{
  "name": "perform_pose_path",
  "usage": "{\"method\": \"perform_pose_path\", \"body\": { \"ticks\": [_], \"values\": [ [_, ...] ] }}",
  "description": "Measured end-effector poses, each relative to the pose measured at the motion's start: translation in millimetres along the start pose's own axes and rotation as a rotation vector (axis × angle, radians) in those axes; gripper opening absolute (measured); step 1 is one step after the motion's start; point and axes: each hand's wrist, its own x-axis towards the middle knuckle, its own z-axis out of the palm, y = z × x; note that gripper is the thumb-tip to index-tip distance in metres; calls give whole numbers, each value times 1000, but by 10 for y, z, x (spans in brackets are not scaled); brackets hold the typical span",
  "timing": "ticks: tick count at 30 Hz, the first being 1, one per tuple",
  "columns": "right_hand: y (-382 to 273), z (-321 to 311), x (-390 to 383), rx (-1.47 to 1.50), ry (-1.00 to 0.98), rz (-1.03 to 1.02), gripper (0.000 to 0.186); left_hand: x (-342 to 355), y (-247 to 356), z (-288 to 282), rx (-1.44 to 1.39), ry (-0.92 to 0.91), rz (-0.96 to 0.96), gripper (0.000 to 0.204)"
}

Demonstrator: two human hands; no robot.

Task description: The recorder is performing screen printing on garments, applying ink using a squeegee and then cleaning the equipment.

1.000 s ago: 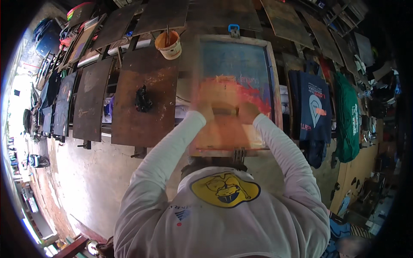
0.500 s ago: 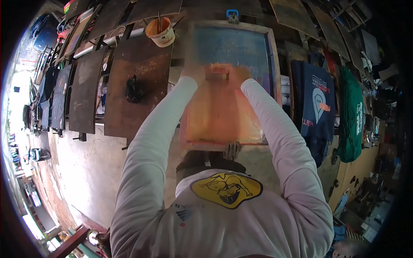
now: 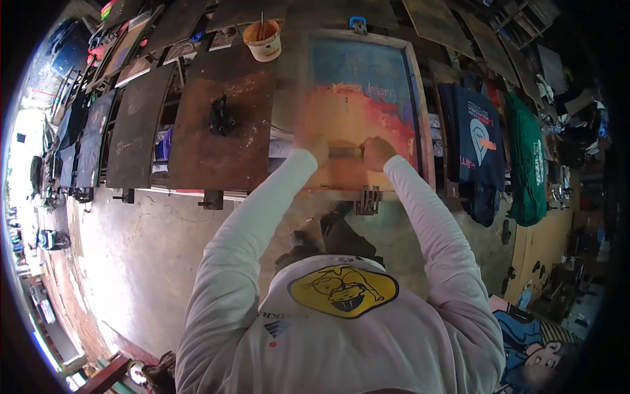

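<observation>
A wooden-framed printing screen point(image 3: 423, 118) lies in front of me, hinged clamp at its near edge. Its mesh is blue at the far end and smeared with orange and red ink point(image 3: 335, 108) over the rest. Across the inked near part lies a squeegee point(image 3: 345, 150), pressed down on the mesh. My left hand point(image 3: 317, 148) is closed round its left end, slightly blurred. At the other end my right hand point(image 3: 377, 153) grips it, fingers wrapped over.
Left of the screen, a dark board point(image 3: 216, 125) carries a crumpled black bundle point(image 3: 222, 117). An ink-stained bucket point(image 3: 263, 43) with a stick in it stands behind. Folded navy shirts point(image 3: 474, 144) and green cloth point(image 3: 525, 157) hang over boards at the right.
Both hands have drawn the squeegee toward me, from the middle of the screen to its near part. The far blue area and ink edge now show uncovered. The view has shifted slightly.
</observation>
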Motion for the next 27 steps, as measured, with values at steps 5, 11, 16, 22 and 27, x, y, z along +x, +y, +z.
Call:
{"method": "perform_pose_path", "body": {
  "ticks": [5,11,16,22,27],
  "values": [
    [63,-73,45,39,-93,-30,27,-151,105,-457,25,-162,41,41],
    [130,-612,934,-111,11,-5,22,524,-180,-856,67,36,30,33],
    [152,-830,1400,-85,149,118,23,1086,-357,-1024,-60,31,-109,30],
    [421,-598,1580,-48,85,56,26,1310,-412,-765,18,-25,-143,32],
    [528,-89,1184,-65,40,-252,32,624,-248,80,-70,335,-174,27]
  ]
}}
